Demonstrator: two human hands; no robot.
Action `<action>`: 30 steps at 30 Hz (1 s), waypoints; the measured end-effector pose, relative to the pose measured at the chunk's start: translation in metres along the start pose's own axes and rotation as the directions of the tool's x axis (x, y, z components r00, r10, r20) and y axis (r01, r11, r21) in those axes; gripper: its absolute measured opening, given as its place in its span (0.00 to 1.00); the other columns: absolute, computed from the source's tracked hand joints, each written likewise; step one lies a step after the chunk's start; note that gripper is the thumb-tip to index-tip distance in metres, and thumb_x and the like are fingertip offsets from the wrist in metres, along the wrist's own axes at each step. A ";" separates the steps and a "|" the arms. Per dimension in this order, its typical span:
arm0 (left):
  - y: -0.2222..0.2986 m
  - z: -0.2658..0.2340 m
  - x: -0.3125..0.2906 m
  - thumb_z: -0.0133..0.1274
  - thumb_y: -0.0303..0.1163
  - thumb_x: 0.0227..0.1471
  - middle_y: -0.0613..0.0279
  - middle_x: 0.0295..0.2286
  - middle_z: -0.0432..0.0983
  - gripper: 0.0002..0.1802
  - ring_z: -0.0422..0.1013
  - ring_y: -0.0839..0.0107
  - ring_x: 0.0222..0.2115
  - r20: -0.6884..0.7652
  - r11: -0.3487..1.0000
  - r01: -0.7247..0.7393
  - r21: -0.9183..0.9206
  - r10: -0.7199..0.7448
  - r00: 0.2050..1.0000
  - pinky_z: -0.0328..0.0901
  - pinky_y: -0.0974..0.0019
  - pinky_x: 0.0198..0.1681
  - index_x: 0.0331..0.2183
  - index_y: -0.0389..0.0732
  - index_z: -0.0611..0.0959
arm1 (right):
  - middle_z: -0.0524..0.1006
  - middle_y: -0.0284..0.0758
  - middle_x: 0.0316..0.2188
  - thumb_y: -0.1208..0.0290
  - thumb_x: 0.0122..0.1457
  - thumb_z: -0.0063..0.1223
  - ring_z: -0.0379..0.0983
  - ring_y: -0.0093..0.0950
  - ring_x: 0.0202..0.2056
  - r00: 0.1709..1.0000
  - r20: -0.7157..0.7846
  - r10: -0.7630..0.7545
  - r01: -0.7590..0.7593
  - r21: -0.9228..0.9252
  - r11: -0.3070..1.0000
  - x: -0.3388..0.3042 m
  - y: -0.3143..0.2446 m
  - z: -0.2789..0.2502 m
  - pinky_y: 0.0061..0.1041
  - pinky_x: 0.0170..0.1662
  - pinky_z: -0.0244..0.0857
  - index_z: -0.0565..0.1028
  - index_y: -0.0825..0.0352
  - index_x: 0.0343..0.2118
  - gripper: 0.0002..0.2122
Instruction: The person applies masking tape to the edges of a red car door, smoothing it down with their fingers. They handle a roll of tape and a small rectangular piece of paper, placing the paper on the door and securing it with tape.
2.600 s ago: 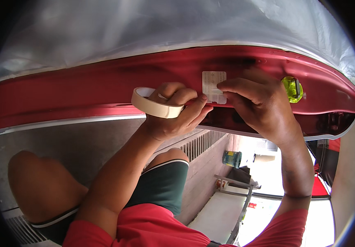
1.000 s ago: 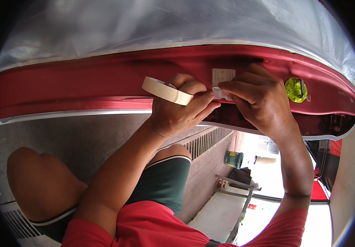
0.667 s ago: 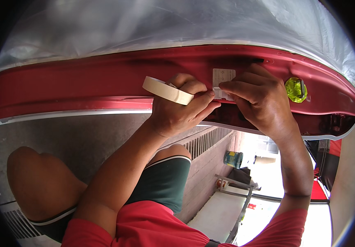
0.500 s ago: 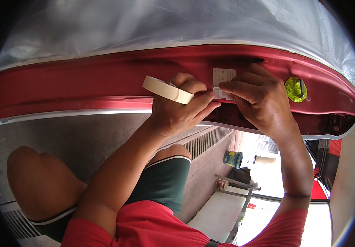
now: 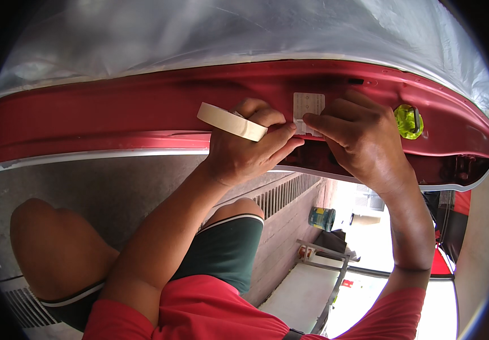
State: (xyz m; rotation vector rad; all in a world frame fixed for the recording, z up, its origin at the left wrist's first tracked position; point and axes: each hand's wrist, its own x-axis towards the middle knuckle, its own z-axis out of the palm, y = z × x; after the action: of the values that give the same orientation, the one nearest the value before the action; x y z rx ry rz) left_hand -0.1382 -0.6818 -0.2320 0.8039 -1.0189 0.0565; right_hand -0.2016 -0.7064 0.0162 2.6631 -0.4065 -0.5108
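A cream roll of masking tape (image 5: 232, 121) is hooked on my left hand (image 5: 250, 141), whose thumb and forefinger reach toward the pale label (image 5: 309, 105) on the red painted car body panel (image 5: 114, 110). My right hand (image 5: 366, 133) lies over the label's right side. Its fingers are bent and pressed together at the label's lower part. Whatever they pinch there is hidden or too small to name. A small whitish strip shows along the label's lower edge, between the two hands.
Clear plastic sheeting (image 5: 216, 34) covers the area beyond the panel. A metal loop (image 5: 416, 120) pokes out of a yellow-green wrapping (image 5: 405, 121) right of my right hand. Below are a floor grate (image 5: 285, 192), a dark bucket (image 5: 322, 219) and a grey-framed cart (image 5: 301, 294).
My right hand has shifted very slightly to the right. My left hand and the masking tape roll stay almost in place.
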 end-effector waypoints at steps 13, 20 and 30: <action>0.000 -0.002 0.000 0.81 0.38 0.40 0.73 0.33 0.81 0.18 0.77 0.66 0.38 -0.003 1.000 0.006 -0.017 -0.006 1.000 0.74 0.62 0.33 0.34 0.47 0.90 | 0.80 0.29 0.27 0.76 0.46 0.69 0.79 0.34 0.34 0.999 0.035 0.025 -0.025 -0.002 1.000 0.002 -0.002 -0.004 0.38 0.33 0.76 0.88 0.58 0.37 0.13; 0.000 -0.002 0.000 0.81 0.38 0.40 0.73 0.33 0.80 0.18 0.77 0.66 0.38 0.010 1.000 0.014 -0.025 -0.014 1.000 0.73 0.61 0.33 0.34 0.47 0.90 | 0.81 0.30 0.28 0.76 0.46 0.69 0.80 0.36 0.35 0.999 0.047 0.027 -0.027 0.005 1.000 0.003 0.000 -0.007 0.38 0.35 0.76 0.88 0.59 0.37 0.13; 0.001 -0.002 0.001 0.81 0.38 0.41 0.73 0.33 0.80 0.18 0.77 0.66 0.39 0.018 0.999 0.027 -0.030 -0.027 0.999 0.74 0.61 0.35 0.33 0.47 0.90 | 0.82 0.31 0.29 0.76 0.45 0.69 0.80 0.36 0.35 0.997 0.071 0.033 -0.032 -0.020 0.999 0.004 -0.003 -0.013 0.39 0.36 0.77 0.88 0.60 0.38 0.14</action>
State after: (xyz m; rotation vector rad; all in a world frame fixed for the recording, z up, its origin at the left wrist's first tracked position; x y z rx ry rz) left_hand -0.1363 -0.6799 -0.2309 0.7916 -1.0229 0.0112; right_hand -0.1921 -0.7005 0.0247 2.6218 -0.4631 -0.5973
